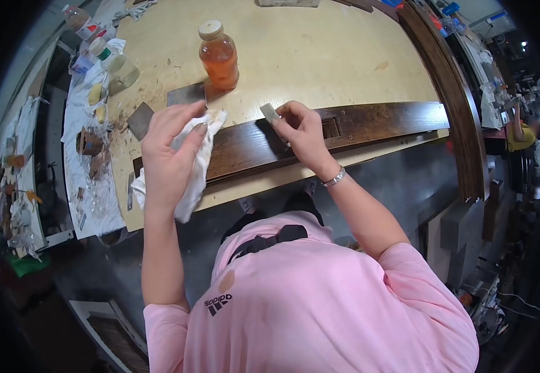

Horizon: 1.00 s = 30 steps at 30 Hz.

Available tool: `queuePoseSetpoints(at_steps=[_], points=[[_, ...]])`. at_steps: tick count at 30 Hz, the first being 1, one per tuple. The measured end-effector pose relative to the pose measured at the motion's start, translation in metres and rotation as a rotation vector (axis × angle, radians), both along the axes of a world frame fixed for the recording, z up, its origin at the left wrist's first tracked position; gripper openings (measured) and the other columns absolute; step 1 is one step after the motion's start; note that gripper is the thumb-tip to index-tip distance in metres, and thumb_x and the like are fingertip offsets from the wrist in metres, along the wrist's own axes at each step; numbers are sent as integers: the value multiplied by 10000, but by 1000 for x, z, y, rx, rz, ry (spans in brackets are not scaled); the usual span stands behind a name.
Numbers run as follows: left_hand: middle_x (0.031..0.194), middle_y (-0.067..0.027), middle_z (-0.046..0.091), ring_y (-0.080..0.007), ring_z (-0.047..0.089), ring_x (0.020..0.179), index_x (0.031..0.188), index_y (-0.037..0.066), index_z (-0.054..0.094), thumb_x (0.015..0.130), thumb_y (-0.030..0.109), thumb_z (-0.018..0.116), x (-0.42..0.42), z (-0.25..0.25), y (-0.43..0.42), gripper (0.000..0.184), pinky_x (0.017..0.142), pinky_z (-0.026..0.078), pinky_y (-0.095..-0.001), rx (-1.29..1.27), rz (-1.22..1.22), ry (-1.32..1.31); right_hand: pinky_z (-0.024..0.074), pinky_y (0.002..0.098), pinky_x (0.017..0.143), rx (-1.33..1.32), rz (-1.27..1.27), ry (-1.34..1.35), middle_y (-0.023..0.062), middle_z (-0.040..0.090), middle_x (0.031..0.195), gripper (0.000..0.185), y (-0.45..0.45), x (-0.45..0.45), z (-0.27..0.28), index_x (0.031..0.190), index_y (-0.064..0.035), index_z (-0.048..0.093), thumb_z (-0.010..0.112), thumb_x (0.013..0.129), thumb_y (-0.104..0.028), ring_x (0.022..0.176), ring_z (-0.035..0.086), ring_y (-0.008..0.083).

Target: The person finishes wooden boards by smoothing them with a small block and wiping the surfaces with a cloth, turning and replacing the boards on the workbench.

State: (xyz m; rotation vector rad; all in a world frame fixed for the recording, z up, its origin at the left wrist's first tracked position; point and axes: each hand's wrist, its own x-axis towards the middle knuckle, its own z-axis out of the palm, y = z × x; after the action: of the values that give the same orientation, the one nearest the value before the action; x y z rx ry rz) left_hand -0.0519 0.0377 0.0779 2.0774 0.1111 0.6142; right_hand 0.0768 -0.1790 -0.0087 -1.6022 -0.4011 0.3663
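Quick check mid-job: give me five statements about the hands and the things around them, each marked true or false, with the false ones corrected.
1. The right hand pinches a small greyish block. True.
2. A clear bottle of orange liquid stands upright on the pale table. True.
3. The bottle's cap is off. False: the round white cap is on.
4. The long dark-brown wooden board has a rectangular recess in it. True.
5. A crumpled white cloth is at the right hand. False: the crumpled white cloth is at the left hand.
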Motion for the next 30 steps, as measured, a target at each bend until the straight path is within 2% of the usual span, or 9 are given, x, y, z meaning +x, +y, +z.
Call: queuePoseSetpoints(at_steps=[2,6,7,10,11,14,17,20,30], points=[[1054,-117,708,-167,633,1000,1168,-29,694,908,27,647,-7,23,-15,270,925,462,-295,-510,-154,58,418,218,526,18,-32,-42,-16,581,670,151,-3,-1,-5,914,37,633,687,877,-99,586,522,43],[1082,-162,697,-193,639,1018,1196,-104,648,931,70,642,-19,26,-16,317,944,469,-302,-1012,-405,108,416,213,553,81,-59,19,-11,591,699,140,-4,1,3,917,39,632,668,888,-94,616,519,40],[1008,-167,704,-192,637,1014,1181,-130,637,934,64,629,-20,26,-20,314,940,469,-293,-1069,-409,98,413,210,568,87,-51,40,-14,594,715,142,-4,1,4,917,37,634,660,897,-101,638,520,36],[937,-154,706,-180,650,906,1133,-127,659,928,83,643,-29,26,-23,293,911,485,-300,-1086,-452,129,413,213,576,42,-57,-3,-11,594,718,148,-3,0,3,915,40,636,651,903,-107,649,521,39],[886,-150,701,-177,644,836,1101,-124,668,925,104,655,-33,32,-24,288,855,502,-305,-1032,-545,115,423,220,569,32,-61,-21,-2,597,709,155,-3,0,3,915,48,634,654,897,-105,638,528,46],[719,-59,593,-168,565,709,906,12,582,943,205,627,-55,88,-73,201,759,506,-353,-912,-453,-23,438,234,572,-4,-67,-31,16,613,699,183,-3,1,5,915,59,638,667,886,-119,633,544,58],[710,-50,593,-166,559,688,868,31,589,934,204,633,-69,118,-104,191,732,496,-346,-558,-494,-17,451,240,578,-39,-71,-92,33,647,705,197,-2,0,5,905,63,652,676,882,-132,642,564,62],[701,-40,592,-164,553,667,829,50,595,924,204,639,-70,125,-119,186,705,486,-340,-409,-476,-7,456,243,575,-36,-56,-119,44,660,713,201,0,1,2,905,65,658,676,881,-134,640,573,69],[670,-7,591,-157,534,598,701,112,618,893,203,659,-79,135,-165,217,613,451,-318,-333,-380,49,461,247,545,46,-5,-113,59,659,685,248,-3,7,-5,878,58,673,708,860,-186,607,583,84]])
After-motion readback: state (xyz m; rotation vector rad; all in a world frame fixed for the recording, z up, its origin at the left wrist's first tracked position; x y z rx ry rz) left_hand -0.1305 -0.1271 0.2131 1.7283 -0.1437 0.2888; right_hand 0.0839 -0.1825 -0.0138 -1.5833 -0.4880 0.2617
